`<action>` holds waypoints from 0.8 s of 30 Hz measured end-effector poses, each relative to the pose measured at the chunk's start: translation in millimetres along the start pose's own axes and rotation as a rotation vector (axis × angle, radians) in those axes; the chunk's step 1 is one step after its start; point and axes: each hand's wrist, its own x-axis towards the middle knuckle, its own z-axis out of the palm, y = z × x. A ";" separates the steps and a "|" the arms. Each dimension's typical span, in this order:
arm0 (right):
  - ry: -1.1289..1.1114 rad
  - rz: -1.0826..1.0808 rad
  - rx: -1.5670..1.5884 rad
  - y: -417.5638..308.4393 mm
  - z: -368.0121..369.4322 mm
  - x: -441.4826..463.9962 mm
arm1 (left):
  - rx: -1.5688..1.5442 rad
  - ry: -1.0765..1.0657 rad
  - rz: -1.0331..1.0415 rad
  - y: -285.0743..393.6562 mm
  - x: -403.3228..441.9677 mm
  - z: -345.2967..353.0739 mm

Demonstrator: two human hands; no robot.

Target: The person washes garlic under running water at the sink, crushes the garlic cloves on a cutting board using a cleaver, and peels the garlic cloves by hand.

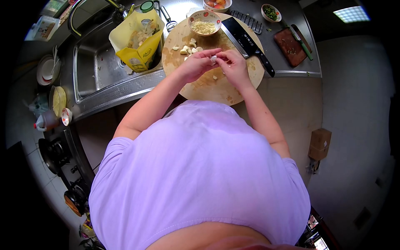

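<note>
Over the round wooden cutting board [183, 37], my left hand [196, 66] and my right hand [234, 70] meet at the fingertips. Between them is a small garlic clove [213, 59] with whitish skin, pinched from both sides. Several peeled garlic cloves [192, 48] lie on the board just beyond my left hand. A patterned bowl [213, 16] of chopped garlic [203, 27] stands at the board's far edge. Beyond my right hand lies a black cleaver [243, 39], its handle pointing right. A small piece of garlic [215, 77] rests between my forearms.
Left of the board, a yellow bag [137, 56] holding scraps stands by the steel sink [89, 83] and faucet [71, 21]. To the right are a brown board [287, 52] with a green-handled knife [306, 49], a bowl of chopped greens [271, 13] and a black rack [246, 21].
</note>
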 end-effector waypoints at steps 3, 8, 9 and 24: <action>-0.033 -0.077 -0.086 1.1 -1.4 1.7 | 0.062 -0.004 -0.006 -4.1 1.3 -2.8; -0.017 -0.200 -0.198 9.7 -0.3 0.1 | 0.177 -0.004 -0.005 -6.6 1.6 -10.2; -0.020 -0.168 -0.198 9.8 0.2 -1.0 | 0.259 -0.007 -0.018 -5.0 0.6 -9.2; -0.080 0.488 0.669 22.8 -2.4 -3.6 | 0.198 -0.019 0.005 -5.2 2.4 -13.7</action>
